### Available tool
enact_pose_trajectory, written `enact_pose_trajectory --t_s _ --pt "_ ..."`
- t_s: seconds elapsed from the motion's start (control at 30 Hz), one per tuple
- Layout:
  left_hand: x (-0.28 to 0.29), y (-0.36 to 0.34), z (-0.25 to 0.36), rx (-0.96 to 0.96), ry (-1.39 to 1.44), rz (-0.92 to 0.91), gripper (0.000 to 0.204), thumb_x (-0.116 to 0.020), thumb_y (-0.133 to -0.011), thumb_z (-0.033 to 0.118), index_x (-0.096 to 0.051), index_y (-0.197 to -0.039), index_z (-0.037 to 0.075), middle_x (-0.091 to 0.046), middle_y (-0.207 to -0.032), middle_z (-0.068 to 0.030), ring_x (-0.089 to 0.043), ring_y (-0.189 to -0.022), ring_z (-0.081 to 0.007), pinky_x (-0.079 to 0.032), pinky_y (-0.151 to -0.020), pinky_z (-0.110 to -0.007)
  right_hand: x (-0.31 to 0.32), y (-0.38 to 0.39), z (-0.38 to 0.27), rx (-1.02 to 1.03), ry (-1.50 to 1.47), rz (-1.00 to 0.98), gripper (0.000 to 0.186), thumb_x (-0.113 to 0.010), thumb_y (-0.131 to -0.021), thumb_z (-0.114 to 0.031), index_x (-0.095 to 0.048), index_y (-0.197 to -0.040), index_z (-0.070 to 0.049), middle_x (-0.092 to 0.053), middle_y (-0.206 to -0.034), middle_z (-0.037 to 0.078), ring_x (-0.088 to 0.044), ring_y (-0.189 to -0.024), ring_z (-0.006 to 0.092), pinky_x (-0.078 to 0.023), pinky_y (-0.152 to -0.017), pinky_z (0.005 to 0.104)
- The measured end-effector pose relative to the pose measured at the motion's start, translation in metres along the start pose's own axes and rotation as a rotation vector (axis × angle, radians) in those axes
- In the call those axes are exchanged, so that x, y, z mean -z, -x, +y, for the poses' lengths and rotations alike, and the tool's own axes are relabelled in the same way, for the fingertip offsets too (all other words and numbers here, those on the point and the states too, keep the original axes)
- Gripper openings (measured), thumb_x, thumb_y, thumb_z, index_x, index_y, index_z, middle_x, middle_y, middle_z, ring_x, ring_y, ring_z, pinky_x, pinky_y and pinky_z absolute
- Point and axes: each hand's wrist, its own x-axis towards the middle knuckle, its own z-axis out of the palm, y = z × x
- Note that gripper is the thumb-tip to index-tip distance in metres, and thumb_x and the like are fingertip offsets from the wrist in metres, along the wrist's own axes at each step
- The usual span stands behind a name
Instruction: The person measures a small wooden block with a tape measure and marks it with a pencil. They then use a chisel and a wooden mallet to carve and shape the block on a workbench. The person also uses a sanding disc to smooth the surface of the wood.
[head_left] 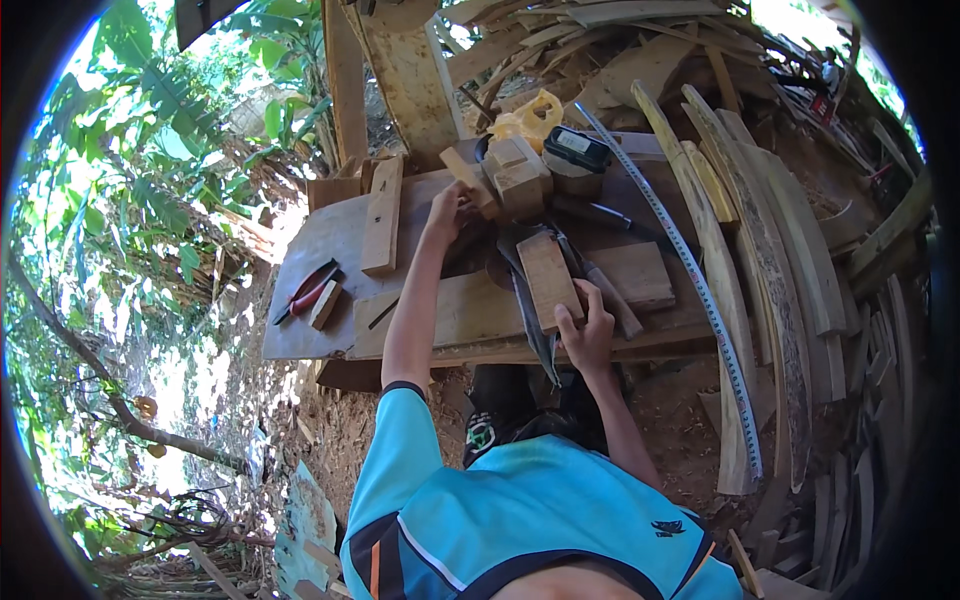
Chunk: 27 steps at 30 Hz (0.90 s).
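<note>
My right hand [588,328] grips the lower end of a rectangular wooden block [547,272], tilted over the workbench [315,250]. Farther up the bench, my left hand [453,208] has its fingers closed at the edge of a smaller flat wooden piece [470,180]. Just right of that piece stands a chunky wooden block [518,180]. Beneath the right-hand block, a long dark metal blade [533,322] reaches past the bench's near edge. A tool with a wooden handle [612,300] lies beside my right hand.
Red-handled pliers [310,290] and a small wood offcut [325,306] lie at the bench's left, below a plank [382,215]. A dark case [577,149] and yellow plastic bag [530,118] sit at the back. A measuring tape [690,262] runs along curved timbers [790,260] at right.
</note>
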Motion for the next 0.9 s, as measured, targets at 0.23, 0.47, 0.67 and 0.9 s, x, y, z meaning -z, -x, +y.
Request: enact_pose_trajectory --t_s 0.23,0.47,0.67,0.9 --pt "-0.017 -0.003 -0.008 -0.055 -0.234 0.064 0.018 -0.059 -0.073 0.020 -0.061 -0.069 0.003 -0.055 -0.063 -0.0025 -0.051 -0.055 -0.0117 -0.040 -0.053 -0.024 0.004 -0.001 -0.006 -0.080 -0.030 -0.036 0.037 -0.057 -0.077 -0.017 -0.047 -0.108 0.001 -0.061 -0.087 0.016 -0.062 -0.062 0.0198 -0.050 -0.043 0.0274" --pt "-0.015 0.015 -0.008 -0.144 -0.134 -0.042 0.017 -0.057 -0.078 0.012 -0.062 -0.089 -0.001 -0.061 -0.076 -0.0038 -0.056 -0.066 -0.0109 -0.045 -0.063 -0.023 0.001 -0.002 0.001 -0.018 -0.045 -0.010 0.037 -0.057 -0.077 -0.017 -0.046 -0.108 0.001 -0.061 -0.086 0.016 -0.061 -0.057 0.0182 -0.050 -0.043 0.0276" --pt "-0.013 0.027 0.001 -0.110 -0.059 -0.111 0.024 -0.053 -0.081 0.007 -0.058 -0.101 -0.005 -0.062 -0.089 -0.0079 -0.060 -0.078 -0.0143 -0.049 -0.071 -0.024 0.001 -0.002 -0.002 -0.012 -0.044 -0.018 0.036 -0.057 -0.077 -0.016 -0.047 -0.107 0.001 -0.061 -0.082 0.015 -0.060 -0.052 0.0167 -0.049 -0.042 0.0271" --pt "-0.014 0.035 0.003 -0.100 -0.097 -0.231 0.028 -0.051 -0.084 0.008 -0.055 -0.107 -0.007 -0.061 -0.097 -0.0100 -0.060 -0.083 -0.0148 -0.048 -0.075 -0.025 0.002 -0.002 0.001 0.037 -0.006 0.012 0.035 -0.057 -0.077 -0.015 -0.047 -0.107 0.001 -0.060 -0.079 0.014 -0.058 -0.049 0.0154 -0.047 -0.042 0.0271"
